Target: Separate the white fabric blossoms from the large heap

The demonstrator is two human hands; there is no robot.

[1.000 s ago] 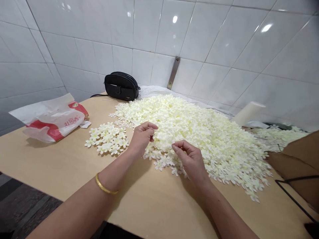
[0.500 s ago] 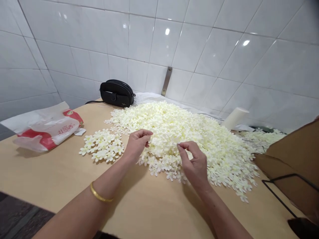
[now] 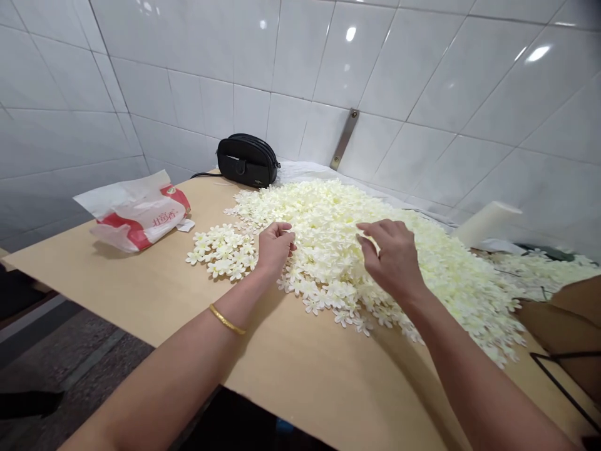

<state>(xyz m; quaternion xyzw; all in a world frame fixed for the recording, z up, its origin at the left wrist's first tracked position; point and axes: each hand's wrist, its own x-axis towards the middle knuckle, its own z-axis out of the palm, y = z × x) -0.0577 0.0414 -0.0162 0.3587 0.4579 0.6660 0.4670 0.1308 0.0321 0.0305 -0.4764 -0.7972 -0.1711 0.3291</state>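
Observation:
A broad heap of pale cream artificial flower heads [image 3: 328, 219] lies on the table in front of me. My left hand [image 3: 275, 249] is at the heap's left side, its thumb and fingers closed together. Anything between those fingertips is too small or hidden to make out. Over the middle of the heap is my right hand [image 3: 393, 258], with a narrow gap between thumb and forefinger and nothing visible in it. Left of my left hand sits a smaller group of the same flowers [image 3: 225, 252], spread flat.
A red and white plastic bag [image 3: 145, 216] rests on the table [image 3: 188, 313] at the left. Behind the heap are a black pouch [image 3: 248, 161] and a white roll [image 3: 486, 222]. A brown cardboard piece [image 3: 573, 313] and a black wire frame [image 3: 561, 382] stand at the right.
The view has shifted, so the table's things appear further right and higher. My right hand's thumb and forefinger have parted from a pinch. My left hand stays closed near the heap's left side.

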